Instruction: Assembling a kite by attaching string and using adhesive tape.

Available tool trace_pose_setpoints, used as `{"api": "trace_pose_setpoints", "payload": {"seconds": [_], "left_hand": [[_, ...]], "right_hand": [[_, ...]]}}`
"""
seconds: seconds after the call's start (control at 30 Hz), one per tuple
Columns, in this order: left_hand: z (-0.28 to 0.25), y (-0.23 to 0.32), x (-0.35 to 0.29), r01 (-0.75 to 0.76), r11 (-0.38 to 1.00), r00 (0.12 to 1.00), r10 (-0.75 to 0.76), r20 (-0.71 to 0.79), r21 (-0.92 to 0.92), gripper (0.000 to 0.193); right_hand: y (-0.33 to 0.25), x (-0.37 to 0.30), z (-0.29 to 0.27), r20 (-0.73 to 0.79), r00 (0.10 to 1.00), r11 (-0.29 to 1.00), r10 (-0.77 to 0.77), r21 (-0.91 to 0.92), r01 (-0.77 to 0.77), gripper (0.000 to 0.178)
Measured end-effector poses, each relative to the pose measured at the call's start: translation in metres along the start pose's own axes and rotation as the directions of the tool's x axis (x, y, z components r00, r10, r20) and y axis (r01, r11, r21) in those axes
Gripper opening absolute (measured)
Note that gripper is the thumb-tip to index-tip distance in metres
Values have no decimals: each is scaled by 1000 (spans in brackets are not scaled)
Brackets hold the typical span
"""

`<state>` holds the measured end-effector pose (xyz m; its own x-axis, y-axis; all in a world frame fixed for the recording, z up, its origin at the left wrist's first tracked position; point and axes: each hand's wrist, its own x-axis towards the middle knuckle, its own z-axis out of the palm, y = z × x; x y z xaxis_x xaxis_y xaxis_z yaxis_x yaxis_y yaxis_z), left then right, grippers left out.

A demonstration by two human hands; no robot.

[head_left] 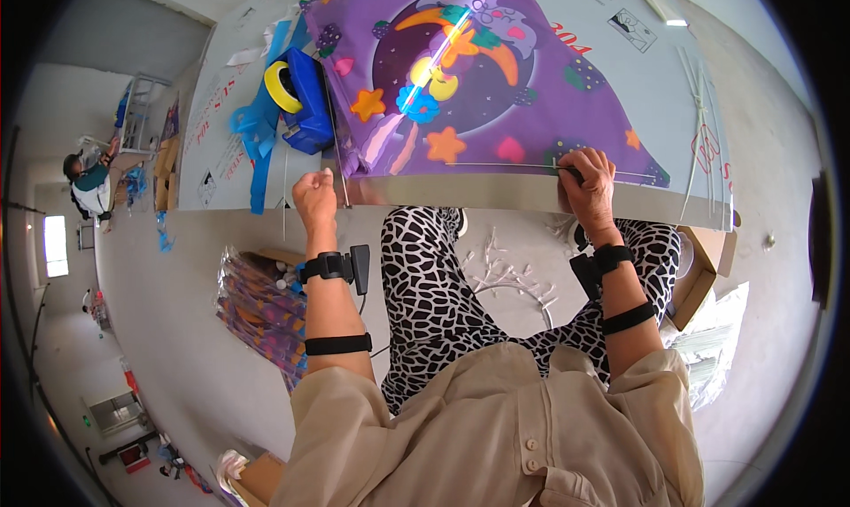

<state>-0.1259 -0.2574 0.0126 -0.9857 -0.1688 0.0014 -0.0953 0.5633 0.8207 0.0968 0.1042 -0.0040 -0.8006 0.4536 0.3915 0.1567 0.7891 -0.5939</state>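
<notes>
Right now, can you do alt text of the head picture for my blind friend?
A person's right hand is at a thin white rod on a purple cartoon sheet, the left hand curled at the near edge of the gray table. Left of the sheet is a blue tape dispenser.

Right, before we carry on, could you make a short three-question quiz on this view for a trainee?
1. Which hand is at the near edge of the purple sheet, towards its right end? A) left B) right
2. True or false: the blue tape dispenser sits to the right of that sheet.
3. Fill in: the roll on the dispenser is ____.

Key: 1. B, the right hand. 2. False, left. 3. Yellow.
</notes>
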Motion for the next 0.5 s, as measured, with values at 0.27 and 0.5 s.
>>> {"api": "trace_pose_setpoints", "payload": {"seconds": [0.27,0.5], "left_hand": [[-5,1,42,-146,979,957,104,-271,-141,11],[-4,46,25,-40,817,981,-77,177,575,21]], "right_hand": [[-9,2,-7,-50,999,999,14,51,-12,17],[-36,8,-10,-35,999,982,-17,186,23,16]]}}
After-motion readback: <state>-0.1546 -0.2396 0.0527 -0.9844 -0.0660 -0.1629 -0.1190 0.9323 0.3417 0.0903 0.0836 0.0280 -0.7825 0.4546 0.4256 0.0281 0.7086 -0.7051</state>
